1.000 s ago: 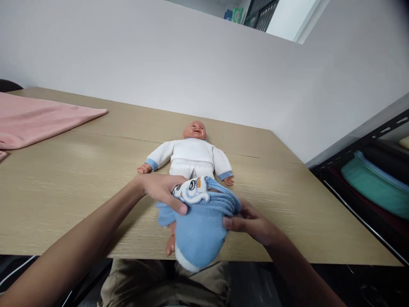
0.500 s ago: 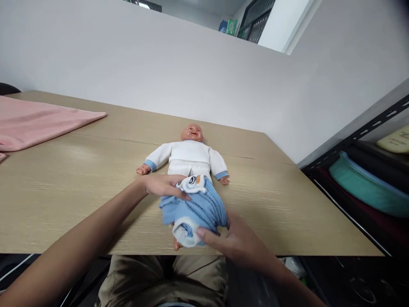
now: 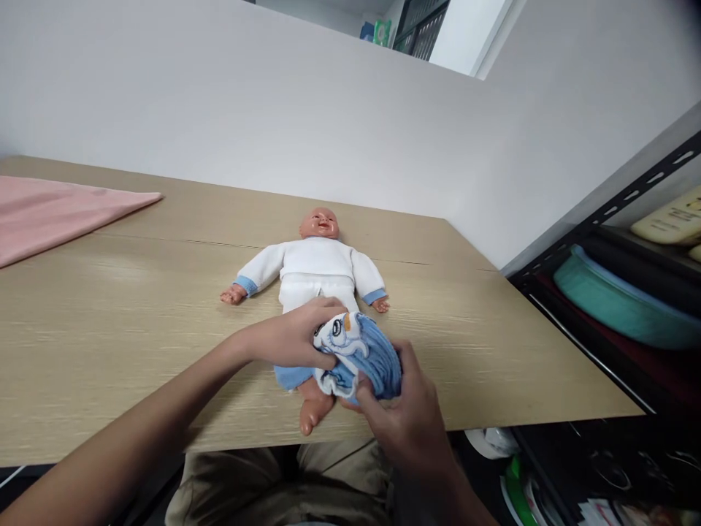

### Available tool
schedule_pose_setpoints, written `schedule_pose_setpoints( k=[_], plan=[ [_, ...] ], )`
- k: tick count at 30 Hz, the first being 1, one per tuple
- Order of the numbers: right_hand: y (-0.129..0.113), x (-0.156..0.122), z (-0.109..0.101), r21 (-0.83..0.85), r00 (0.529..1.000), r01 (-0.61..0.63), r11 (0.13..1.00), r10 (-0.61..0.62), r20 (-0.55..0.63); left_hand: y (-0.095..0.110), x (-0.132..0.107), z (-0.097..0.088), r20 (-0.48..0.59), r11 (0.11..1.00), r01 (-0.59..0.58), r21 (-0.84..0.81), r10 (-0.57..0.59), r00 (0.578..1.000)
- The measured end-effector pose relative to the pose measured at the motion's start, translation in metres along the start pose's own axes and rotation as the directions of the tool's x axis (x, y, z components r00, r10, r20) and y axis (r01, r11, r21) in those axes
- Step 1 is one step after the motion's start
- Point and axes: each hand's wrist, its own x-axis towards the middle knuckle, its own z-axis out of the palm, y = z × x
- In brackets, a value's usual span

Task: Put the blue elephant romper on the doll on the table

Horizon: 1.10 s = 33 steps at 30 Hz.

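Note:
A baby doll (image 3: 318, 259) in a white top and white trousers with blue cuffs lies face up, its feet towards me. Over its legs, both my hands hold a bunched blue baby garment (image 3: 377, 358) with white trim and an embroidered cartoon face. My left hand (image 3: 299, 336) grips its left side, thumb on top. On the right, my right hand (image 3: 408, 409) is closed around the gathered fabric, thumb at the white-trimmed opening. One bare doll foot (image 3: 313, 416) shows below the cloth; the other is mostly hidden.
The doll lies on a wooden table (image 3: 471, 343) whose near edge is at my lap. A pink cloth (image 3: 60, 212) is spread at the far left. Beyond the right edge stands a black shelf holding a teal basin (image 3: 618, 303) and a pale yellow bottle (image 3: 671, 219).
The blue garment has been gathered more tightly and turned to the right, its white opening now flattened. More of the doll's foot shows. The view has shifted slightly.

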Motion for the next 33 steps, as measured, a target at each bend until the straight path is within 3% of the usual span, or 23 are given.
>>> schedule_pose_setpoints(
  k=[2, 4, 6, 8, 12, 16, 21, 25, 27, 29, 31, 33],
  plan=[
    [0.004, -0.006, 0.000, -0.156, 0.993, 0.065, 0.986, -0.079, -0.084, 0.001, -0.001, 0.001, 0.011, 0.999, -0.032, -0.005, 0.032, 0.999],
    [0.007, -0.007, -0.001, -0.230, 0.983, 0.134, 0.964, -0.158, -0.090, 0.001, 0.000, 0.002, 0.067, 0.994, -0.022, -0.107, 0.029, 0.997],
    [0.009, -0.004, -0.002, -0.207, 0.983, 0.160, 0.965, -0.176, -0.060, 0.001, 0.002, 0.005, 0.099, 0.979, -0.015, -0.204, 0.036, 0.994],
    [0.008, -0.002, -0.005, -0.090, 0.993, 0.117, 0.989, -0.119, -0.014, 0.000, 0.004, 0.008, 0.099, 0.975, -0.016, -0.221, 0.038, 0.994],
    [-0.001, -0.009, -0.010, 0.146, 0.991, -0.102, 0.984, 0.087, 0.106, 0.001, 0.009, 0.015, 0.084, 0.999, 0.032, -0.013, -0.031, 0.996],
    [-0.009, -0.029, -0.007, 0.083, 0.982, -0.113, 0.990, 0.098, 0.160, 0.003, 0.010, 0.022, 0.034, 0.968, 0.063, 0.244, -0.073, 0.997],
    [0.010, -0.051, 0.009, -0.201, 0.995, 0.090, 0.975, -0.095, -0.017, -0.001, 0.009, 0.033, -0.031, 0.924, 0.088, 0.372, -0.082, 0.996],
    [0.034, -0.062, 0.018, -0.362, 0.947, 0.117, 0.925, -0.214, -0.241, -0.003, 0.010, 0.039, -0.063, 0.914, 0.081, 0.397, -0.061, 0.996],
    [0.040, -0.066, 0.023, -0.266, 0.946, 0.052, 0.963, -0.132, -0.294, -0.003, 0.010, 0.041, -0.055, 0.900, 0.068, 0.430, -0.049, 0.997],
    [0.041, -0.069, 0.029, -0.087, 0.954, -0.084, 0.993, 0.055, -0.295, -0.003, 0.010, 0.042, -0.047, 0.894, 0.070, 0.442, -0.055, 0.997],
    [0.037, -0.070, 0.033, 0.061, 0.932, -0.230, 0.971, 0.238, -0.274, -0.003, 0.010, 0.042, -0.054, 0.903, 0.099, 0.418, -0.084, 0.995],
    [0.032, -0.069, 0.035, 0.153, 0.908, -0.306, 0.940, 0.336, -0.249, -0.002, 0.008, 0.039, -0.070, 0.927, 0.126, 0.353, -0.109, 0.992]
  ],
)
